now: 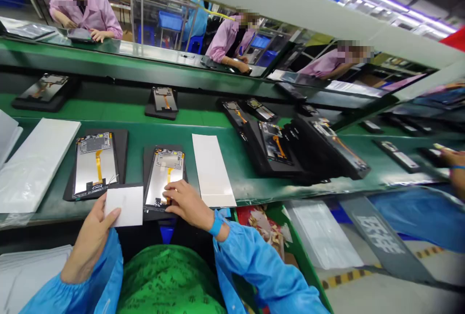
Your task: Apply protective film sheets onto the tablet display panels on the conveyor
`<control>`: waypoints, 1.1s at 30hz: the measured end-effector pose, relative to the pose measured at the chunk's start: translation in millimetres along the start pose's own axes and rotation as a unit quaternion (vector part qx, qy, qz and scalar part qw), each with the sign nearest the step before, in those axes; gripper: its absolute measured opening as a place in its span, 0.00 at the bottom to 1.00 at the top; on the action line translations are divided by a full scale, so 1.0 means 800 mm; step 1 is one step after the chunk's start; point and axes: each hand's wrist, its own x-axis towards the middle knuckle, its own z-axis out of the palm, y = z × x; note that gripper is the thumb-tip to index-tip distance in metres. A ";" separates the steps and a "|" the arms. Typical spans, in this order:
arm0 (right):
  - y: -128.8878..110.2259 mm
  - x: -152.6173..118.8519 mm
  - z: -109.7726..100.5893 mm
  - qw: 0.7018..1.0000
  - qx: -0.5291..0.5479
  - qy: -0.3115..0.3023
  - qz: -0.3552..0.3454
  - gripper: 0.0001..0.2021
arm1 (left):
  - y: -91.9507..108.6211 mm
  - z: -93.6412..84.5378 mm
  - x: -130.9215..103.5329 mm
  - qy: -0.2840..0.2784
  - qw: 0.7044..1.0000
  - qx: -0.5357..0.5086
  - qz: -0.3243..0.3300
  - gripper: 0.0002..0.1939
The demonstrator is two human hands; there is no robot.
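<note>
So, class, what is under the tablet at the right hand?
A dark pad shows past the left edge of the tablet. The tablet hides most of the pad, so anything between them cannot be seen.

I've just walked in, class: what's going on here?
The person's left hand holds a white card-like piece. The right hand has its fingers at the lower end of an opened device. Left of that lies a similar device on a black pad; right of it, a long white strip.
</note>
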 end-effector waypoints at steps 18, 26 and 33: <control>0.009 0.012 -0.040 0.944 0.138 0.278 0.116 0.09 | -0.003 0.101 0.081 -0.189 0.963 0.185 0.046 0.42; -0.010 -0.043 0.015 0.986 0.034 0.149 0.072 0.22 | -0.009 0.106 0.075 -0.129 0.937 0.289 0.146 0.34; -0.003 -0.040 0.022 0.988 -0.034 0.137 0.056 0.18 | -0.012 0.101 0.083 -0.131 0.863 0.430 0.233 0.30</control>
